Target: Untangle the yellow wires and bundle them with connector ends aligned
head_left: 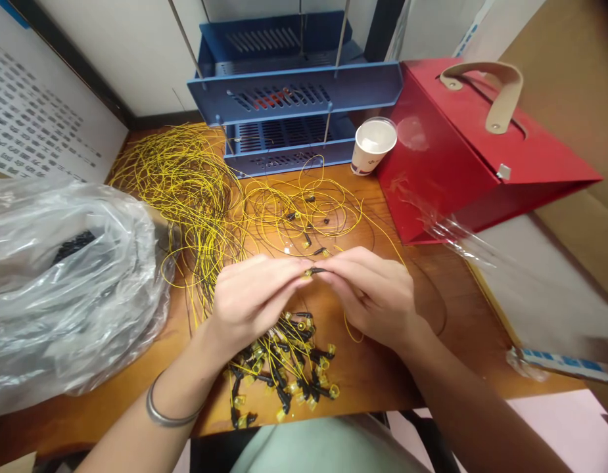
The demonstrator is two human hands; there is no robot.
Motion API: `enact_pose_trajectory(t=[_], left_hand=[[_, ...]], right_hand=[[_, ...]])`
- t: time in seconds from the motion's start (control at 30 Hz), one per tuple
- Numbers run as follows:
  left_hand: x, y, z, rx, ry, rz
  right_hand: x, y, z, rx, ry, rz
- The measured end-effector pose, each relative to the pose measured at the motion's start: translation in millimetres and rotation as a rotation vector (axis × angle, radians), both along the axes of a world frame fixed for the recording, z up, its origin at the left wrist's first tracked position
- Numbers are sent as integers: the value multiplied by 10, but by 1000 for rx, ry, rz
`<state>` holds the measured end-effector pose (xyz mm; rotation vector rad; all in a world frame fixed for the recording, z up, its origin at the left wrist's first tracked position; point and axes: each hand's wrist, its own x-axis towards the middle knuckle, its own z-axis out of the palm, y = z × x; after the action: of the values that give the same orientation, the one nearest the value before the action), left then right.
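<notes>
Over the middle of the wooden table, my left hand [259, 289] and my right hand [370, 292] meet at the fingertips. Both pinch one small black connector with a yellow end [314, 270], mostly covered by the fingers. A thin yellow wire hangs below my right hand. Under and in front of my left hand lies a pile of black connectors with yellow clear caps [298, 368]. Beyond the hands, a few similar connectors [307, 240] rest among looped wires. A large tangle of yellow and black wires [185, 177] spreads at the back left.
A clear plastic bag [77, 289] bulges at the left. At the back stand a blue tray rack [294, 95], a paper cup [374, 146] and a red box [442, 151] with a beige handle. Clear film and a white board [540, 276] lie at the right.
</notes>
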<state>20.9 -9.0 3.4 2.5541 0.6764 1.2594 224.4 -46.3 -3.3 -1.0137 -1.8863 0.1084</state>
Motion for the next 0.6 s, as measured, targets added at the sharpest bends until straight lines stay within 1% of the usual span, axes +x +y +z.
enact_pose_trajectory(t=[0.3,0.5,0.6], left_hand=[[2,24,22,38,22,-21],[19,28,2,-25,-36,-7],[37,25,-9,-57,-68,-14]], right_hand=[[3,7,-1,-18,-14,0],[-11,-1,21,-27,64,23],[-8,4,15,-51,18,22]])
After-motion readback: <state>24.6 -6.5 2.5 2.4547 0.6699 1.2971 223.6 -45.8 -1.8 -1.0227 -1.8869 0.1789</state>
